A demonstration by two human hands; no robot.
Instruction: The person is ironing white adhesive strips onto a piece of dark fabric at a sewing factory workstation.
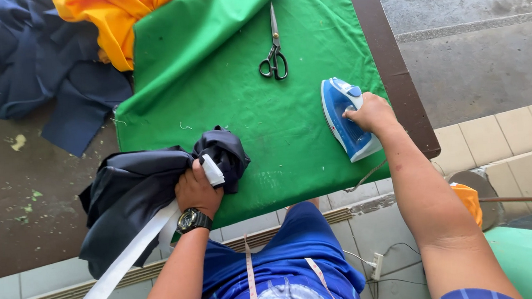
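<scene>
Dark cloth (136, 191) lies bunched at the near left edge of the green cloth (256, 106) covering the table (392, 63); left hand (196, 190) grips it, fingers closed on the bundle and a white strip (123, 262) trailing off the edge. Right hand (371, 113) rests on the blue iron (346, 121) well to the right, fingers wrapped on its handle; scissors (273, 57) lie further back. Judged step: pressing prep; next, the bundle needs spreading flat before the iron meets it.
</scene>
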